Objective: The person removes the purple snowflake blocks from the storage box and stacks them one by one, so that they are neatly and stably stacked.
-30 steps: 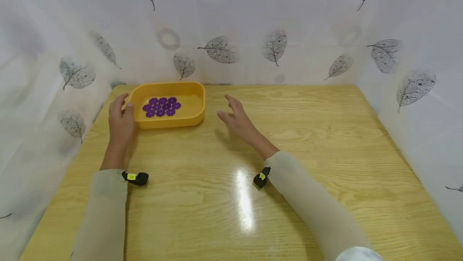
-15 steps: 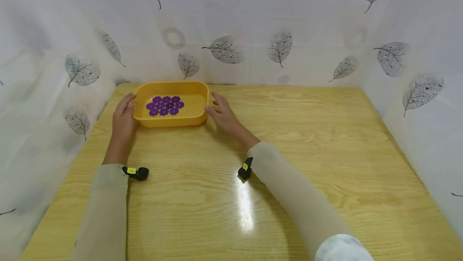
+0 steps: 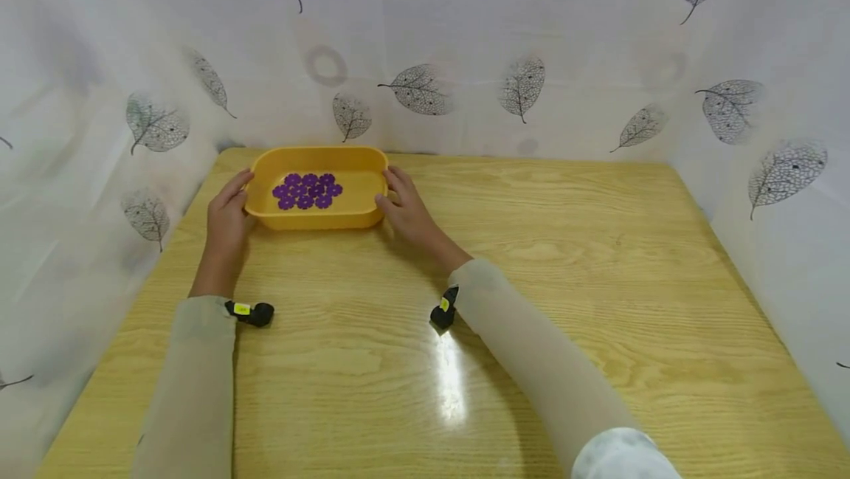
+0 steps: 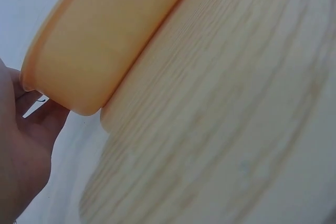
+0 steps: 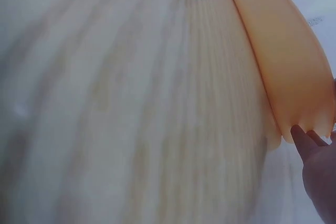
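Left hand (image 3: 228, 221) and right hand (image 3: 412, 215), in the head view, are gripping the yellow tray (image 3: 319, 221) by its ends near the far-left corner of the table (image 3: 564, 280). Left wrist view: its base is apparently resting flat. Right wrist view: fingers (image 5: 301, 142) are pressing its end. Grasping seems the step; moving would call for holding the purple flowers (image 3: 316, 190) level.

You held the oblong yellow tray (image 3: 315, 221) upright at the far left of the table (image 3: 332, 361).
Purple flower shapes (image 3: 315, 190) lay clustered on its floor.
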Available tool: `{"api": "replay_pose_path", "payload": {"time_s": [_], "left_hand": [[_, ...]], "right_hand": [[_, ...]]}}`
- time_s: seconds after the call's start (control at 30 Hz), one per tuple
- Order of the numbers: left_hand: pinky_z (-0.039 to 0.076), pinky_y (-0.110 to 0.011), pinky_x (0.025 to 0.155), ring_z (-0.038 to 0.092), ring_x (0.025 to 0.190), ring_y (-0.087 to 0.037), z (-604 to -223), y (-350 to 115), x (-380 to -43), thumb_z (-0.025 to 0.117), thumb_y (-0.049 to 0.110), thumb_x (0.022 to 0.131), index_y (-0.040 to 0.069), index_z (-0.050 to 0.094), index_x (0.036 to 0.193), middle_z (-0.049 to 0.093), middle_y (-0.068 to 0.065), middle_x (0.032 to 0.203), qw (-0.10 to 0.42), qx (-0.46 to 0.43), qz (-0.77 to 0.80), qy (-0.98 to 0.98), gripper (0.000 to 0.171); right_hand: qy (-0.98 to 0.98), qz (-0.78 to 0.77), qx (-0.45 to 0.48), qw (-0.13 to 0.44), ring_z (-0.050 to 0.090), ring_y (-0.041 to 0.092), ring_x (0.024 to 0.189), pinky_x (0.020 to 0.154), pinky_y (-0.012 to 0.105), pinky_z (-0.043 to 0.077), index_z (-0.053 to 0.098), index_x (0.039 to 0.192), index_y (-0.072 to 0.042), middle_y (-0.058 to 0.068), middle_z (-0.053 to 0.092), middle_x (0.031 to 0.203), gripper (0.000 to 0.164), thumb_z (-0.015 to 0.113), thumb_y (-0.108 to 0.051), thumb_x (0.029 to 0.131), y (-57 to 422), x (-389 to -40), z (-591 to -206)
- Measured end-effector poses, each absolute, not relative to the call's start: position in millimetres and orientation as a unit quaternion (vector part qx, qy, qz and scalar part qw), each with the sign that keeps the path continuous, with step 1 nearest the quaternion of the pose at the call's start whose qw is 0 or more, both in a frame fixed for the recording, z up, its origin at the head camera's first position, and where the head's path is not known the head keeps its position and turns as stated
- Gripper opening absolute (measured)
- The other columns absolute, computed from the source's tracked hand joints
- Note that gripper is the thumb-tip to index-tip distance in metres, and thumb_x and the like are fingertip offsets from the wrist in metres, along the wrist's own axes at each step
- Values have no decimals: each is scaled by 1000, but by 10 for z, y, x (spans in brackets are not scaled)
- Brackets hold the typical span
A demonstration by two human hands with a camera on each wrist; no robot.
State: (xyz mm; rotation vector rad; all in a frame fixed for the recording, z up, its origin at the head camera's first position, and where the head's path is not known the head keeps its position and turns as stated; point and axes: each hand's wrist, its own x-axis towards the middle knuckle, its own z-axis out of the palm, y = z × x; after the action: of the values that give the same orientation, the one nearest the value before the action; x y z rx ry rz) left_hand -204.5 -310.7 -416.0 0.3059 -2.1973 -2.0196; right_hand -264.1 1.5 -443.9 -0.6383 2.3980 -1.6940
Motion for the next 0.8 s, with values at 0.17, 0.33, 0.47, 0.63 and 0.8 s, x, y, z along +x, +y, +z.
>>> {"api": "replay_pose_path", "payload": {"time_s": [0.17, 0.33, 0.47, 0.63, 0.8], "left_hand": [[24, -37, 125, 20, 154, -12, -4137, -3100, -2008, 31, 19, 111, 15, 43, 155, 26, 7, 167, 58, 98, -723, -682, 46], [25, -37, 125, 23, 153, -12, -4154, -3114, -2026, 32, 22, 111, 18, 45, 154, 29, 12, 165, 55, 109, -725, -678, 45], [27, -36, 125, 23, 152, -10, -4202, -3129, -2058, 31, 23, 111, 19, 45, 154, 29, 13, 164, 58, 114, -711, -691, 45], [25, -39, 126, 22, 152, -9, -4222, -3120, -2066, 29, 21, 111, 18, 43, 154, 29, 11, 165, 60, 109, -696, -707, 46], [23, -40, 127, 20, 153, -9, -4175, -3080, -2023, 27, 17, 110, 12, 41, 155, 26, 5, 167, 60, 97, -679, -725, 47]], "right_hand": [[798, -558, -216, 70, 36, 25, 147, 119, 38, 39, 27, 159, -5, 5, 11, 170, 59, 48, -23, 107, 31, -2633, -4440], [798, -558, -218, 68, 37, 26, 147, 118, 39, 39, 27, 159, -4, 3, 13, 169, 60, 48, -23, 107, 41, -2627, -4441], [796, -561, -218, 66, 37, 26, 147, 118, 39, 40, 27, 159, -3, 2, 14, 169, 60, 49, -23, 107, 57, -2623, -4440], [801, -554, -218, 60, 40, 27, 146, 119, 38, 39, 29, 158, -2, 4, 17, 169, 59, 51, -21, 106, 98, -2600, -4416], [811, -539, -220, 56, 42, 26, 144, 121, 38, 35, 32, 157, -1, 6, 19, 168, 59, 52, -22, 105, 151, -2570, -4400]]}}
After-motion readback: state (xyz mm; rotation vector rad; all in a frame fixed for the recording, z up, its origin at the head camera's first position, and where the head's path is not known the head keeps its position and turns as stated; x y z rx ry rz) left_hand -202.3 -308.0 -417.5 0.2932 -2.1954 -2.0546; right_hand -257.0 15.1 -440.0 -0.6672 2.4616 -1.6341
